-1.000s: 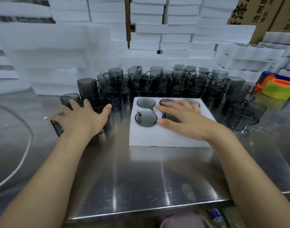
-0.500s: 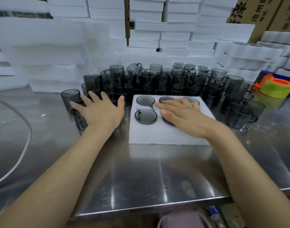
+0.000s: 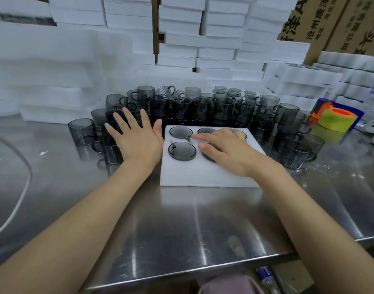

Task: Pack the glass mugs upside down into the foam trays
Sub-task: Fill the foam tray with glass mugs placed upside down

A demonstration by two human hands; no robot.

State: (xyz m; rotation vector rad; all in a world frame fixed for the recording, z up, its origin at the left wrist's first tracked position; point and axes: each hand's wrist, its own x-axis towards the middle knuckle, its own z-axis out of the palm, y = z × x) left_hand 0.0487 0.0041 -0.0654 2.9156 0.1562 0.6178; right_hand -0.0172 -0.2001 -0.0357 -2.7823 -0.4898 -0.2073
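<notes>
A white foam tray (image 3: 205, 172) lies on the steel table with several smoky glass mugs (image 3: 181, 151) set upside down in its holes, round bases showing. My right hand (image 3: 226, 150) rests flat on the tray, fingers straight, covering the mugs in the middle and right holes. My left hand (image 3: 137, 136) hovers spread and flat just left of the tray, over loose upright mugs (image 3: 81, 131). A dense cluster of grey mugs (image 3: 203, 108) stands behind the tray.
Stacks of white foam trays (image 3: 177, 49) wall the back. Cardboard boxes (image 3: 338, 22) stand at the back right. A yellow and orange tape roll (image 3: 336, 117) sits at the right beside more mugs (image 3: 296, 151). A white cable (image 3: 16, 200) curves along the left.
My left hand has moved right and forward, from over the loose mugs at the left to beside the tray's left edge. My right hand stays on the tray.
</notes>
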